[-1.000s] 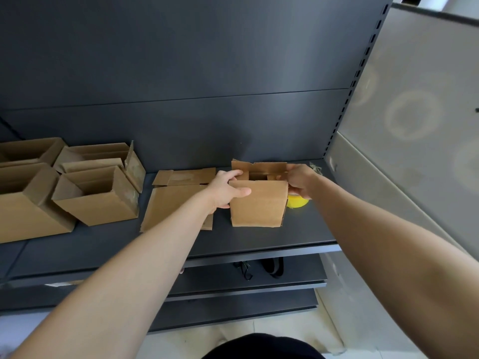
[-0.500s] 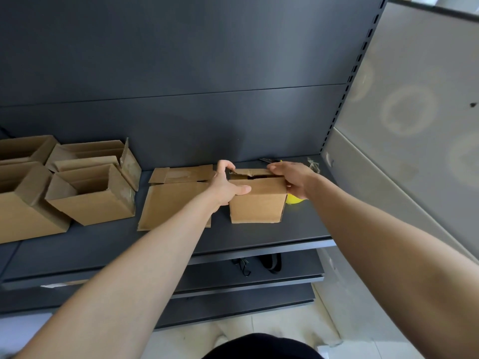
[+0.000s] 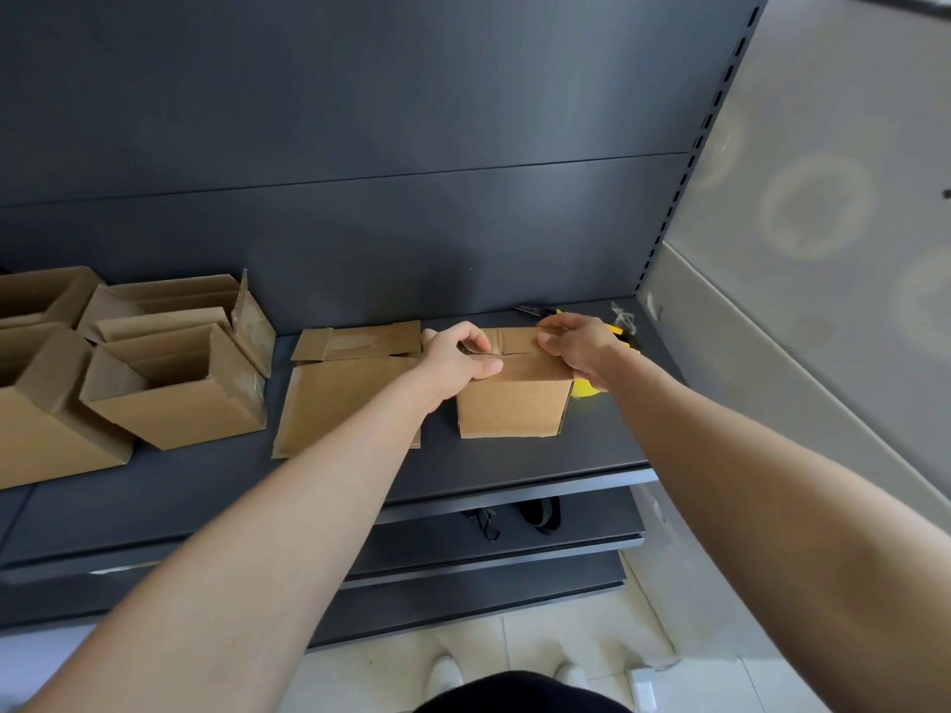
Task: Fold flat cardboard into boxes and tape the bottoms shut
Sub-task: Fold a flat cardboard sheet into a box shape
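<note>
Your left hand (image 3: 455, 352) and right hand (image 3: 579, 347) both grip the cardboard box (image 3: 512, 406) by its flaps; box and right wrist hide most of the yellow tape roll (image 3: 584, 390).

No text, label, brand or number could be read, cardboard box (image 3: 514, 406) and shelf (image 3: 514, 468) looked plain

One wide-angle view, worn on the head, looks forward and steeply down onto a dark shelf (image 3: 514, 468), near enough for outstretched arms. The left hand (image 3: 458, 352) and right hand (image 3: 579, 347) on the box (image 3: 514, 406) sit centre-frame; the back panel (image 3: 360, 120) fills the top, floor (image 3: 566, 650) the bottom edge.
</note>
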Action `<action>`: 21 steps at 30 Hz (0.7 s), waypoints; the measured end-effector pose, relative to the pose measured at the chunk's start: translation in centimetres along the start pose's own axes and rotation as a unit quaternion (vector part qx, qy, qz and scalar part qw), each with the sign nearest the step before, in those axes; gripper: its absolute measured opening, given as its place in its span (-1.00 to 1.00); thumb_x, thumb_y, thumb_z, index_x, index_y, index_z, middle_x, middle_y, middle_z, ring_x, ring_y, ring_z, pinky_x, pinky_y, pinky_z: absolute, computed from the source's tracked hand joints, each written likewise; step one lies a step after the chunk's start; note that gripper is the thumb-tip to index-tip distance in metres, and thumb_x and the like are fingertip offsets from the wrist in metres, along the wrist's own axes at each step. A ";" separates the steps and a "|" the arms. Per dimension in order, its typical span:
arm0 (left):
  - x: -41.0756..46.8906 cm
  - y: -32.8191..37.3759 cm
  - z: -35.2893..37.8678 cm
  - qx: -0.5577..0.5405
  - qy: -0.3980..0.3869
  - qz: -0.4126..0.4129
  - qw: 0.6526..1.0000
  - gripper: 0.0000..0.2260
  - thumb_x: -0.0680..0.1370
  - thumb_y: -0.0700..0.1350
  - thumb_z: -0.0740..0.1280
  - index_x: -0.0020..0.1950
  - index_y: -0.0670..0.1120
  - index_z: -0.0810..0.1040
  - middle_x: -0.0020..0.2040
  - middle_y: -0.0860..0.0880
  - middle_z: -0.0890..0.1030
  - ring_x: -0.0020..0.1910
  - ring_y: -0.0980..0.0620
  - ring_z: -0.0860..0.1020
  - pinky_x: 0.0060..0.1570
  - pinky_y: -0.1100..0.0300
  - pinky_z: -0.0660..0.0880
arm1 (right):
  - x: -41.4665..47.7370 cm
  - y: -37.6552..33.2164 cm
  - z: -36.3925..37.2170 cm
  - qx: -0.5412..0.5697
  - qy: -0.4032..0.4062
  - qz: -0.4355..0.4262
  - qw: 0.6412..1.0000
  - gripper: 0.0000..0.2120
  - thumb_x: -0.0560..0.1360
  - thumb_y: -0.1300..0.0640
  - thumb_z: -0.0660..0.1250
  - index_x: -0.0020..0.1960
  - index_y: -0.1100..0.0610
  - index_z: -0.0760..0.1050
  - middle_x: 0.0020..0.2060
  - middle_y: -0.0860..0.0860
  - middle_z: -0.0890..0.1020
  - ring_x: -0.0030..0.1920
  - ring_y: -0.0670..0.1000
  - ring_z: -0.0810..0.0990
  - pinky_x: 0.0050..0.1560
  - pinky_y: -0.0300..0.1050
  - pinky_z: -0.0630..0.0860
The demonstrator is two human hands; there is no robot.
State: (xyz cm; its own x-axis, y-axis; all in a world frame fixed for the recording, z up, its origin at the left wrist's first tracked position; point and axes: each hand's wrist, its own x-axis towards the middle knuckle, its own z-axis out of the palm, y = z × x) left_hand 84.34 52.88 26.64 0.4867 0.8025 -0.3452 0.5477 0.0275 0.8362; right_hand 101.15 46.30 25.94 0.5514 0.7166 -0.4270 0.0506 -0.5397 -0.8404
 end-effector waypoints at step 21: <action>0.7 2.2 1.7 0.214 0.143 0.093 0.962 -0.79 0.51 -0.30 0.31 -0.19 0.00 0.57 0.11 0.02 0.38 0.10 -0.02 0.32 0.01 0.15 0.32 | 0.2 -0.5 -0.1 -0.055 -0.007 -0.023 0.998 -0.81 0.55 0.13 0.33 0.15 0.03 0.53 0.09 0.09 0.58 0.08 0.08 0.57 0.08 -0.03 0.57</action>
State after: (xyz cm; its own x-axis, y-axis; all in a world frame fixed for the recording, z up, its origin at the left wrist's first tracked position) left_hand 87.05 52.54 27.53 0.4297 0.9026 -0.0236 0.7286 -0.3312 0.5995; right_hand 101.35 46.68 26.28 0.5351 0.7475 -0.3936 0.1671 -0.5504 -0.8180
